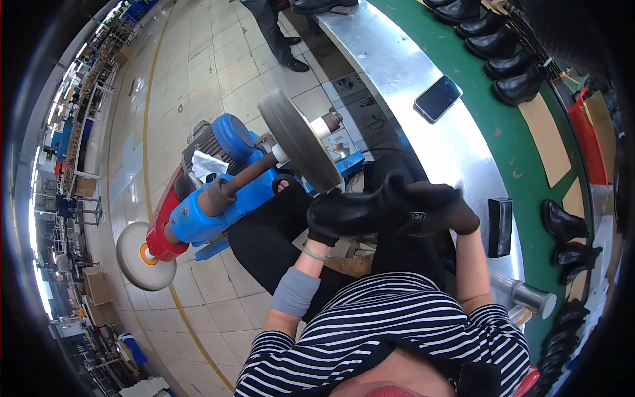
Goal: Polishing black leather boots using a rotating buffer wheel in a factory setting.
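Observation:
A black leather boot (347, 213) lies sideways across my lap, its rounded toe to the left, just under the rim of a grey polishing wheel (301, 141). Whether toe and wheel touch, I cannot tell. My left hand (323, 238), in a black glove, is closed around the toe end, its fingers mostly hidden by the boot. At the other end my right hand (463, 217), in a dark thin glove, grips the heel and shaft part. The wheel looks smeared and sits on the shaft of a blue and red machine (192, 218).
A pale second wheel (147, 257) sits at the machine's left end. On the metal bench (473, 155) lie a phone (438, 98) and a black block (499, 227). Beyond it, a green belt (493, 119) carries several black boots (519, 86). Another person's legs (272, 30) stand ahead.

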